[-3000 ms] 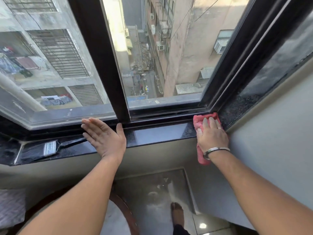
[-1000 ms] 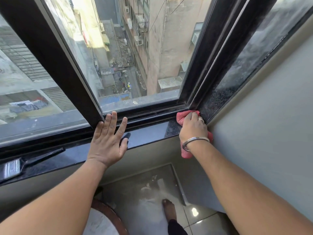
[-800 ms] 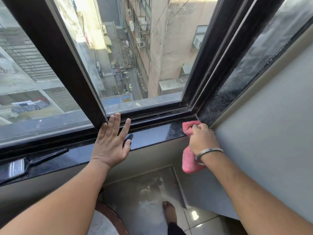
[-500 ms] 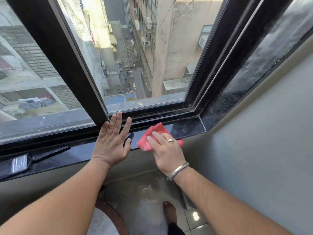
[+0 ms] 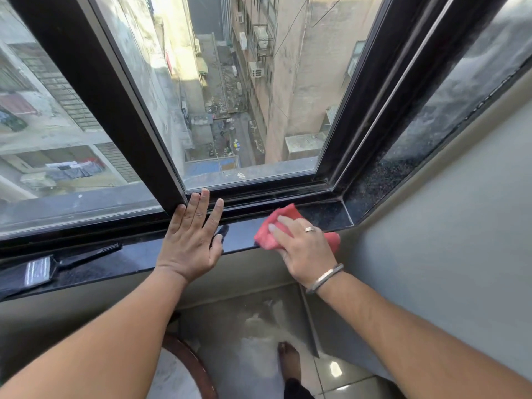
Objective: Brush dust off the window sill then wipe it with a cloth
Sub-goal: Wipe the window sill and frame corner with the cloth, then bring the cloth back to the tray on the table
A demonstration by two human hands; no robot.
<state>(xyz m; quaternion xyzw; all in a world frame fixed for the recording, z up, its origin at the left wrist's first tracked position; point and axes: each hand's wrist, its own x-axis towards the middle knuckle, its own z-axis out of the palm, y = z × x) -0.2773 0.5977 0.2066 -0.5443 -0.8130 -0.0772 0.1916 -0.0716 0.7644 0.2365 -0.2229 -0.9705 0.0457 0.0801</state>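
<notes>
Right of centre, the right hand (image 5: 305, 249) presses the pink cloth (image 5: 283, 216) with flat fingers on the dark sill (image 5: 325, 217), and the left hand (image 5: 191, 240) rests open beside it; ungripped, the cloth may slip off the front edge.

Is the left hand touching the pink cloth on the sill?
Apart. The head view shows bare dark sill between the left hand and the pink cloth under the right hand.

left hand (image 5: 191, 240) flat, fingers straight | right hand (image 5: 302, 246) flat, palm down
</notes>
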